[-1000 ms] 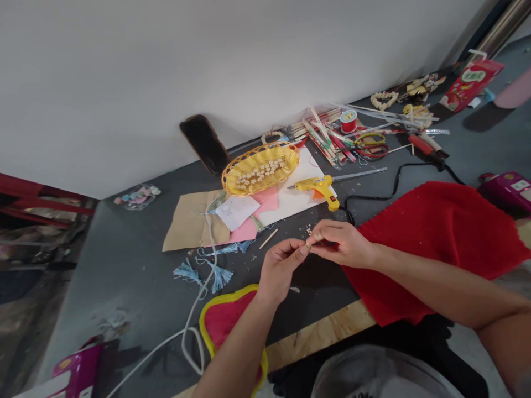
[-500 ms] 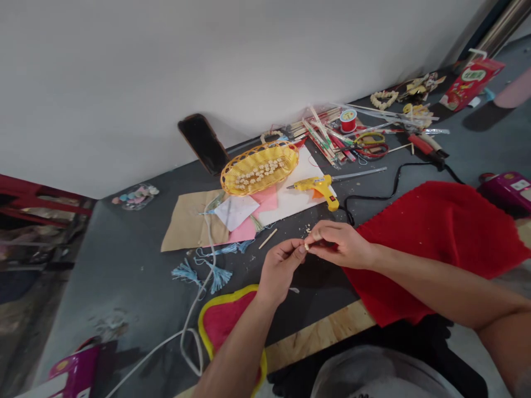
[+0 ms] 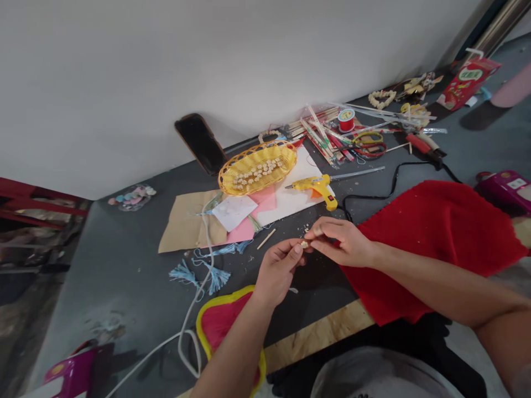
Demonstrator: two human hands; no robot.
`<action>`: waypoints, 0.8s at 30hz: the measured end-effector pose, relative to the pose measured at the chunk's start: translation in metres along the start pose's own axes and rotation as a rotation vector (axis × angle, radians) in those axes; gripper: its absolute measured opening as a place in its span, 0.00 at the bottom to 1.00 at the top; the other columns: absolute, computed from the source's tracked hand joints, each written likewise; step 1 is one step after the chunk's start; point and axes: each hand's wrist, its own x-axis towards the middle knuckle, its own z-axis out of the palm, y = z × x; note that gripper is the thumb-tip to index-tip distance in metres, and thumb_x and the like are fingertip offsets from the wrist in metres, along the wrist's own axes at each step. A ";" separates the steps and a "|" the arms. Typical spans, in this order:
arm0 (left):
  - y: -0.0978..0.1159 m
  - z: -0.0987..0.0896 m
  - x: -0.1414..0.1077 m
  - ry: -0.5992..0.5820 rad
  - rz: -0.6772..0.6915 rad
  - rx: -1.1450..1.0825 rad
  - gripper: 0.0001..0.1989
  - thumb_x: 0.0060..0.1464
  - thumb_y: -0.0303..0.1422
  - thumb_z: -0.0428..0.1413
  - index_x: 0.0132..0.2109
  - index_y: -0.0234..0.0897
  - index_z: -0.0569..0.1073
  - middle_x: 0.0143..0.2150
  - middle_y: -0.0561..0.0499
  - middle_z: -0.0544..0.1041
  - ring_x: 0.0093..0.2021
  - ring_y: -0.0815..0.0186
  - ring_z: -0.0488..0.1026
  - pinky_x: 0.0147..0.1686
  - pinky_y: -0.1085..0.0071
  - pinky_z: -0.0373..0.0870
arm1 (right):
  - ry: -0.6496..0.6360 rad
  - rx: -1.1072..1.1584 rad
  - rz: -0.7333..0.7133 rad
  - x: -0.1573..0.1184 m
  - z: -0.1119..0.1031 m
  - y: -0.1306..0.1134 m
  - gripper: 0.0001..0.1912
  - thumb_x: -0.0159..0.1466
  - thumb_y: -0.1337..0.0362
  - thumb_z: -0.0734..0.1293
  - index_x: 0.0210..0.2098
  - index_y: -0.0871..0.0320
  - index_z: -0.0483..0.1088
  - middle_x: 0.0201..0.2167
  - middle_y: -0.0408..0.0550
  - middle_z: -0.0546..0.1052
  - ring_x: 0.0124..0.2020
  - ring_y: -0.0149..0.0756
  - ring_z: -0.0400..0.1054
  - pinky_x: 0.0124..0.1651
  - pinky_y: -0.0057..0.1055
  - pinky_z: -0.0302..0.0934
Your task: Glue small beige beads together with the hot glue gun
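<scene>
A small cream flower-shaped piece [image 3: 304, 244] is pinched between the thumb and fingers of my left hand [image 3: 279, 270]. My right hand [image 3: 342, 241] meets it from the right, with bent fingertips close together at the edge of the same piece. Tiny pale crumbs [image 3: 306, 228] lie on the dark table just beyond my fingertips. Similar cream pieces [image 3: 259, 172] lie in a yellow woven basket [image 3: 229, 187] farther back. Behind my hands rests a yellow hot glue gun [image 3: 315, 185] with a clear glue stick in its back end.
Red felt [image 3: 440, 237] spreads under my right forearm; a yellow-edged red pad [image 3: 224, 320] lies by my left. Blue tassels [image 3: 218, 281], a white cable [image 3: 193, 304] and a short stick [image 3: 266, 239] are at left. A phone [image 3: 201, 142] leans on the wall. Scissors [image 3: 369, 145] lie behind.
The cream piece shows more of its face now, between my left fingertips. My right fingers have shifted slightly around its edge. The whole view has moved a little.
</scene>
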 end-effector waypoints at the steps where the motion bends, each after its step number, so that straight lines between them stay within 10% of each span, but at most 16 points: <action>1: 0.000 0.000 0.000 -0.007 -0.006 -0.004 0.15 0.40 0.41 0.69 0.33 0.34 0.81 0.29 0.49 0.78 0.26 0.73 0.66 0.28 0.75 0.61 | 0.006 0.004 0.004 0.000 -0.001 -0.001 0.06 0.65 0.70 0.63 0.41 0.61 0.71 0.35 0.52 0.76 0.37 0.33 0.72 0.39 0.29 0.70; 24: 0.001 -0.001 0.000 -0.026 0.030 0.032 0.12 0.43 0.35 0.68 0.33 0.34 0.77 0.30 0.50 0.78 0.26 0.73 0.65 0.28 0.76 0.60 | 0.033 0.011 0.257 0.001 -0.007 -0.005 0.13 0.70 0.63 0.55 0.30 0.58 0.62 0.25 0.42 0.67 0.25 0.27 0.62 0.29 0.25 0.58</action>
